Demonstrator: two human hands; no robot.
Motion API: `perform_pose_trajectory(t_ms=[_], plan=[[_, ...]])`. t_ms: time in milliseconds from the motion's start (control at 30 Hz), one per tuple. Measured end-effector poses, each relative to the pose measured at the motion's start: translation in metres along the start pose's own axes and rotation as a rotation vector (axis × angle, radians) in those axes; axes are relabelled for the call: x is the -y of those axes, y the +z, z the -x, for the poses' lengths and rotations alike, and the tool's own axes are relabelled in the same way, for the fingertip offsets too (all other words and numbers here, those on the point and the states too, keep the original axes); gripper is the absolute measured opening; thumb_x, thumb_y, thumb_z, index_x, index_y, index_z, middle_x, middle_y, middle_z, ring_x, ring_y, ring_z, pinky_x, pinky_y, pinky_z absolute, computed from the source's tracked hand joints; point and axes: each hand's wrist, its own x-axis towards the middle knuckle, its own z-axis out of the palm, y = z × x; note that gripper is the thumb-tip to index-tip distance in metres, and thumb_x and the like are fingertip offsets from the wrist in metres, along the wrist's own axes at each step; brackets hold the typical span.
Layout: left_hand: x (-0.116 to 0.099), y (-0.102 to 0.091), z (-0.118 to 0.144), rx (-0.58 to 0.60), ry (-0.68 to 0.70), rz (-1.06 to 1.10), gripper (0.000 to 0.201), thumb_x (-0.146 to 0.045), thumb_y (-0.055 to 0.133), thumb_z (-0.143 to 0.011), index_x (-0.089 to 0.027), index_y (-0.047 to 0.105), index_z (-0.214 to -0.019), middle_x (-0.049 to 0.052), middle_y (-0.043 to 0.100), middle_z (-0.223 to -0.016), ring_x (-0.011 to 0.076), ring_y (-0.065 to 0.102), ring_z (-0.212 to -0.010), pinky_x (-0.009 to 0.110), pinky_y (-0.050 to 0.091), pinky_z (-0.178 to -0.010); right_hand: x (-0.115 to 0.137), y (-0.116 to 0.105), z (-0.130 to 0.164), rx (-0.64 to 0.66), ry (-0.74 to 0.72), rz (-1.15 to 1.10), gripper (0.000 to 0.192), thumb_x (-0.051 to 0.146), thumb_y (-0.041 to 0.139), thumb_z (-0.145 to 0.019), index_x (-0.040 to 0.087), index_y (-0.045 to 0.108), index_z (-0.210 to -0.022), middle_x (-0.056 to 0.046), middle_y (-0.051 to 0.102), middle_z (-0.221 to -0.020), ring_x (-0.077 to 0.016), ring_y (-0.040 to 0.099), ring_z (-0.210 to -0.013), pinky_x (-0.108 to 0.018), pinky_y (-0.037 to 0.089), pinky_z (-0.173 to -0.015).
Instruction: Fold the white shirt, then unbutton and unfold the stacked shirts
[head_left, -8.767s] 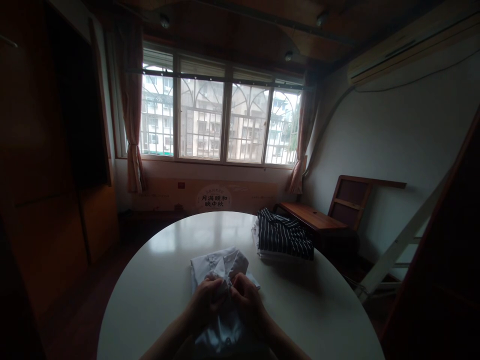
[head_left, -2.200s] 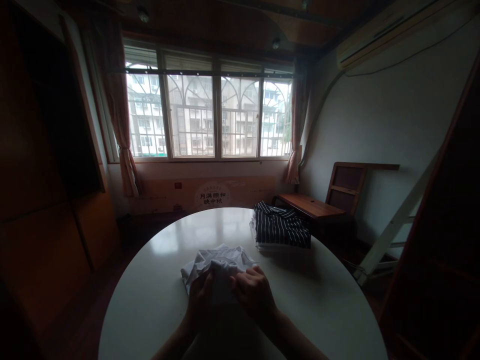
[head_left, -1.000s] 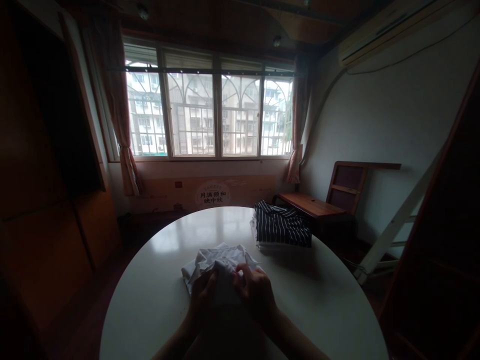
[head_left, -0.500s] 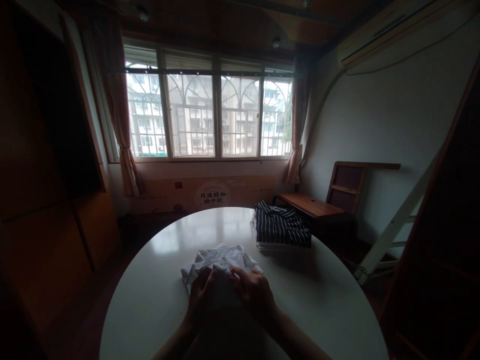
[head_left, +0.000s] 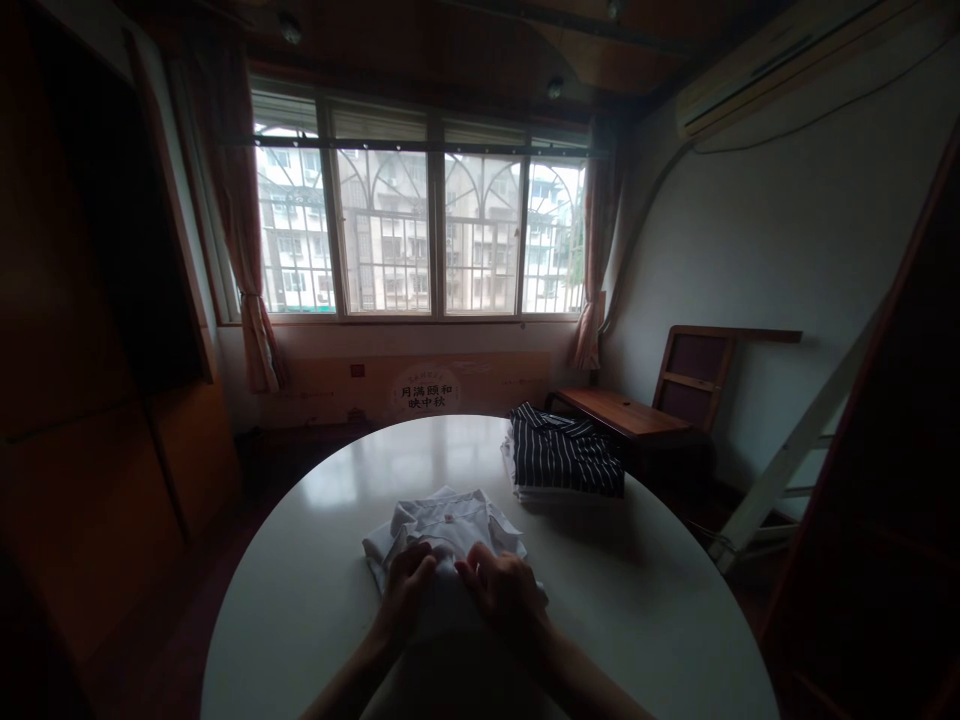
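Both hands lie side by side on a white shirt near the round table's near edge. The left hand and right hand press flat on the cloth, fingers curled lightly, clamped on nothing. A striped folded shirt tops a pile at the far right edge, well apart. Bare tabletop lies open to the left, right and far side.
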Motion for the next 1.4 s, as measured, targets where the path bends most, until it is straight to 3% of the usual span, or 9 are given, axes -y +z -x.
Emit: perform_pose_trajectory(t_ms=[267, 433, 667, 800, 933, 1067, 1167, 1400], plan=[[-0.006, 0.003, 0.002, 0.080, 0.011, -0.076, 0.024, -0.041, 0.063, -0.055, -0.017, 0.061, -0.056, 0.003, 0.063, -0.064, 0.0240, 0.058, -0.072, 0.034, 0.047, -0.067, -0.001, 0.003, -0.002, 0.013, 0.101, -0.023, 0.026, 0.037, 0.046, -0.085, 0.019, 0.054, -0.067, 0.001, 0.059, -0.051, -0.0118, 0.053, -0.043, -0.022, 0.028, -0.044], [-0.016, 0.002, 0.006, 0.151, -0.089, -0.060, 0.030, -0.046, 0.062, -0.061, -0.017, 0.067, -0.069, 0.005, 0.066, -0.081, 0.0239, 0.058, -0.085, 0.033, 0.047, -0.075, -0.007, 0.006, 0.000, -0.061, 0.046, -0.001, 0.033, 0.038, 0.041, -0.086, 0.018, 0.056, -0.063, 0.000, 0.058, -0.050, -0.0122, 0.053, -0.045, -0.022, 0.029, -0.046], [-0.023, -0.003, 0.011, 0.139, -0.206, 0.076, 0.031, -0.038, 0.073, -0.050, -0.018, 0.067, -0.073, 0.004, 0.064, -0.083, 0.0230, 0.057, -0.089, 0.030, 0.048, -0.075, -0.007, 0.004, -0.001, -0.119, -0.064, -0.058, 0.041, 0.041, 0.036, -0.088, 0.018, 0.055, -0.061, 0.001, 0.055, -0.045, -0.0121, 0.051, -0.044, -0.023, 0.034, -0.052], [-0.019, -0.005, 0.011, 0.124, -0.164, 0.089, 0.029, -0.038, 0.073, -0.051, -0.019, 0.067, -0.072, 0.004, 0.064, -0.084, 0.0233, 0.058, -0.089, 0.030, 0.049, -0.074, -0.006, 0.000, -0.002, -0.108, -0.057, -0.102, 0.038, 0.045, 0.039, -0.086, 0.019, 0.056, -0.064, 0.002, 0.055, -0.046, -0.0115, 0.052, -0.044, -0.022, 0.034, -0.051], [-0.013, -0.001, 0.006, 0.069, -0.025, 0.032, 0.031, -0.042, 0.071, -0.052, -0.018, 0.067, -0.073, 0.004, 0.064, -0.078, 0.0234, 0.058, -0.084, 0.032, 0.048, -0.074, -0.006, 0.000, -0.003, -0.102, -0.015, -0.086, 0.038, 0.052, 0.043, -0.082, 0.019, 0.055, -0.069, 0.002, 0.055, -0.048, -0.0125, 0.052, -0.044, -0.022, 0.034, -0.048], [-0.014, 0.003, 0.003, 0.135, 0.069, -0.034, 0.028, -0.044, 0.065, -0.059, -0.017, 0.063, -0.057, 0.002, 0.060, -0.060, 0.0198, 0.056, -0.066, 0.032, 0.046, -0.064, -0.006, 0.004, -0.002, -0.104, 0.005, -0.048, 0.036, 0.052, 0.045, -0.082, 0.019, 0.053, -0.071, 0.002, 0.057, -0.050, -0.0138, 0.054, -0.046, -0.023, 0.033, -0.047], [-0.017, 0.002, 0.006, 0.115, 0.062, 0.008, 0.027, -0.044, 0.066, -0.059, -0.017, 0.061, -0.055, 0.002, 0.059, -0.059, 0.0193, 0.055, -0.064, 0.031, 0.046, -0.060, -0.006, 0.006, -0.002, -0.101, 0.018, -0.024, 0.033, 0.050, 0.046, -0.082, 0.019, 0.053, -0.072, 0.001, 0.059, -0.053, -0.0142, 0.055, -0.048, -0.024, 0.034, -0.048], [-0.013, -0.002, 0.007, 0.037, -0.034, 0.088, 0.030, -0.040, 0.070, -0.053, -0.017, 0.067, -0.071, 0.004, 0.065, -0.077, 0.0227, 0.059, -0.081, 0.033, 0.048, -0.072, -0.006, 0.001, -0.003, -0.020, 0.048, -0.051, 0.023, 0.042, 0.051, -0.082, 0.020, 0.057, -0.075, 0.000, 0.061, -0.058, -0.0159, 0.058, -0.055, -0.024, 0.036, -0.052]])
